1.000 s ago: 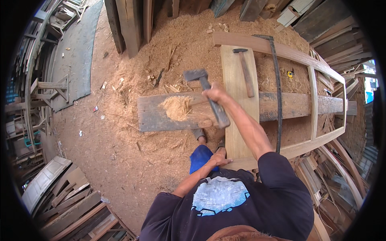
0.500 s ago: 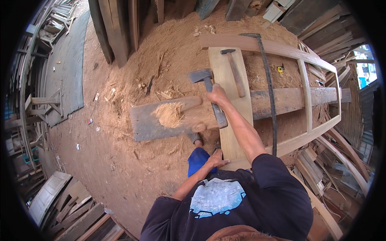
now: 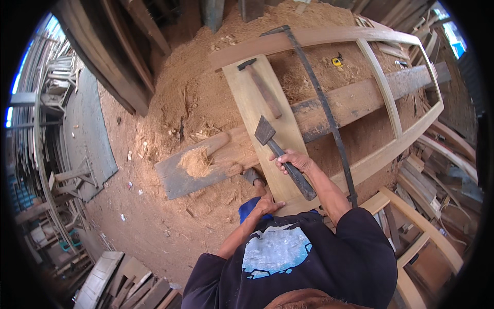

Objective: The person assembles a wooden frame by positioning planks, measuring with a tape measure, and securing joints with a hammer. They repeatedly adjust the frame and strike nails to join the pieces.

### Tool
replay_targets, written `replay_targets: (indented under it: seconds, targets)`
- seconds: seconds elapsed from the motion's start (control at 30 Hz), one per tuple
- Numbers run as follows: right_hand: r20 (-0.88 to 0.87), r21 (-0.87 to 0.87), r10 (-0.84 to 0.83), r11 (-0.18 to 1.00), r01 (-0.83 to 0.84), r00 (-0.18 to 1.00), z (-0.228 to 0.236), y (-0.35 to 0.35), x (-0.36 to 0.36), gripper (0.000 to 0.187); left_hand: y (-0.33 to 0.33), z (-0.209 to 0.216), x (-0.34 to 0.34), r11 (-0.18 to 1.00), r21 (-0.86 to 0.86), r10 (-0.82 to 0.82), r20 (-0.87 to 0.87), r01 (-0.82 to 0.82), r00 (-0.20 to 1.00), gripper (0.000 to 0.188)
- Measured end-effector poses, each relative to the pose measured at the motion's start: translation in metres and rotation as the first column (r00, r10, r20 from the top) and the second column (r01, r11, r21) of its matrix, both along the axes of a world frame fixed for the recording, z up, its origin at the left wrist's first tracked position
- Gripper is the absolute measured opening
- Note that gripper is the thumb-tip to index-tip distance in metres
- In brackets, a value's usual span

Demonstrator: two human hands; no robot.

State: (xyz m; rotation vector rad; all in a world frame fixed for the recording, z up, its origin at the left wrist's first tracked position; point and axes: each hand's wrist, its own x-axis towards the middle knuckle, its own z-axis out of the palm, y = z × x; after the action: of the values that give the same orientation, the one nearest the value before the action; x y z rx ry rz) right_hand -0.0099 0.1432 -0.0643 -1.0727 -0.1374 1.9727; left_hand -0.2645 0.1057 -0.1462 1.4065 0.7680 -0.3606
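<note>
My right hand (image 3: 300, 160) is closed around the handle of a large hammer (image 3: 294, 170) with a dark, blocky head. Its head hangs over a pale wooden board (image 3: 247, 103) that spans the near end of a long wooden frame (image 3: 329, 37). My left hand (image 3: 267, 206) rests low by the board's near end, fingers stretched against the wood's edge. A smaller hammer (image 3: 263, 93) with a wooden handle lies on the board. Across the frame, beside the board, runs a long dark bar clamp (image 3: 320, 95).
Under the frame lies a thick worn plank (image 3: 355, 105), its left end carrying a shavings heap (image 3: 196, 162). A yellow tape measure (image 3: 337, 62) sits in sawdust beyond it. Upright timbers (image 3: 98, 56) stand at far left. Another wooden frame (image 3: 417, 247) and scrap wood lie at right.
My right hand has drawn the large hammer nearer to me, its head now over the board instead of left of it. My left hand stays near the board's end. The whole view has turned.
</note>
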Motion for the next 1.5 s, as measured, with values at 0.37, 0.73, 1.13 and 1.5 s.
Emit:
replay_targets:
  seconds: [0.37,0.73,1.13,1.5]
  targets:
    - [0.663,0.116,-0.207,0.978,0.174,0.72,0.05,-0.067,0.118,0.026,-0.017,0.009,0.009,0.982,0.19,0.05,-0.249,-0.002,0.967,0.066]
    - [0.913,-0.304,0.344,0.932,0.198,-0.219,-0.053,-0.094,0.293,0.043,-0.01,0.016,0.016,0.997,0.05,0.066,-0.232,-0.055,0.971,0.087]
    - [0.907,-0.149,0.073,0.977,-0.154,-0.414,0.009,0.083,0.087,0.069,-0.011,0.017,0.018,0.999,0.029,-0.02,-0.355,0.032,0.935,0.101]
    - [0.939,-0.09,0.169,0.961,-0.26,0.299,-0.009,0.109,0.077,0.048,-0.021,0.019,0.014,0.953,0.298,0.133,-0.262,-0.051,0.956,0.103]
